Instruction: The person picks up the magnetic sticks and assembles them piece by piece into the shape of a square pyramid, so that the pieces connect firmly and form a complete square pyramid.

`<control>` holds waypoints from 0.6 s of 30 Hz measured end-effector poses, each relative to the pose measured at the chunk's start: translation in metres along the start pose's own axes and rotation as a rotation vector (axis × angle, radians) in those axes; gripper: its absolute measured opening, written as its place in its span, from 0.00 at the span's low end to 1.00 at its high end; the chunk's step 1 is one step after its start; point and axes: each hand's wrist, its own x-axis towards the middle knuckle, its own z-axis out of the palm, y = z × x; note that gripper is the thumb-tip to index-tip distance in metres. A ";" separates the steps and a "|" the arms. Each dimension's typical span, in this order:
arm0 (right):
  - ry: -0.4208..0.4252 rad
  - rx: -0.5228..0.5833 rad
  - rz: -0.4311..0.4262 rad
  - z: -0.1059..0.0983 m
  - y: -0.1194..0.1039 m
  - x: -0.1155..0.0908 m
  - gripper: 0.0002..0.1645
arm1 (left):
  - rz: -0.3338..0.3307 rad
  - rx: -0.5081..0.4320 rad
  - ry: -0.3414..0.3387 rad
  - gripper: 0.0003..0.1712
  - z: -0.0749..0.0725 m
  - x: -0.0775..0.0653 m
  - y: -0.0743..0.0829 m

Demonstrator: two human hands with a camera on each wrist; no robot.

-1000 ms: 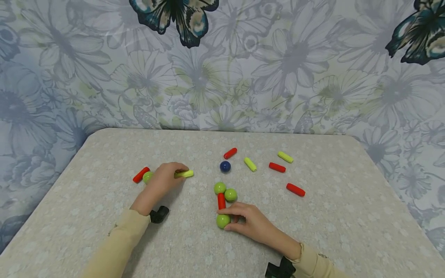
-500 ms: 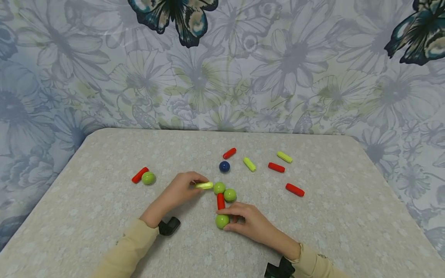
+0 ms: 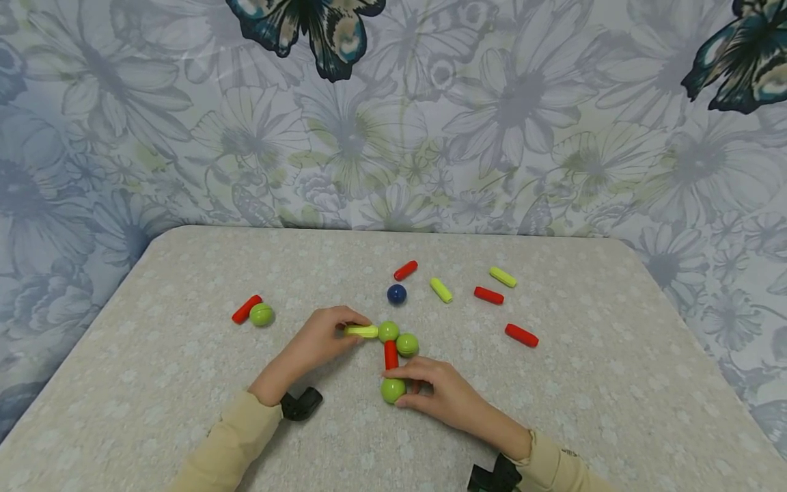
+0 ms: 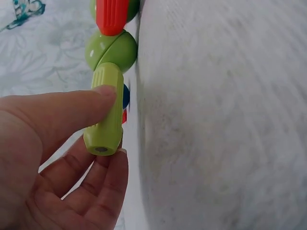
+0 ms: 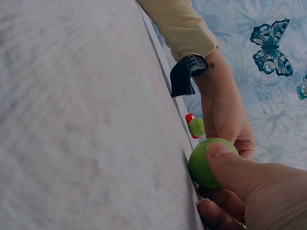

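Observation:
In the head view my left hand pinches a yellow-green toy stick. Its far end meets a green ball; the left wrist view shows the stick right against that ball, with a grey dot on its near end. A red stick runs from this ball towards a nearer green ball. Thumb and fingers of my right hand hold the nearer ball, seen large in the right wrist view as a green ball. Another green ball sits beside the red stick.
At the left lie a red stick and a green ball. Behind the joined pieces are a blue ball and a red stick. Several red and yellow-green sticks lie further right. A patterned wall stands behind the table.
My left hand has carried the yellow-green stick rightwards, from open table at the left up to the far green ball. My right hand has stayed on the nearer ball.

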 end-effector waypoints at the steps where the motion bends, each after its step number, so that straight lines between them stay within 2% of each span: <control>1: 0.000 0.002 0.002 -0.001 -0.003 0.000 0.23 | -0.006 -0.006 0.001 0.14 0.000 0.000 -0.001; 5: 0.002 0.007 -0.003 -0.002 -0.008 0.001 0.23 | -0.047 -0.005 0.012 0.13 0.001 -0.001 -0.002; 10: 0.002 0.000 -0.006 0.003 0.008 -0.001 0.23 | -0.086 0.016 0.012 0.09 0.001 -0.002 -0.002; 15: -0.008 -0.007 -0.016 0.004 0.017 -0.003 0.24 | -0.098 -0.001 0.001 0.09 0.000 -0.003 -0.002; 18: -0.034 -0.017 0.015 0.001 0.014 -0.003 0.26 | -0.099 -0.022 -0.013 0.09 0.000 -0.003 -0.003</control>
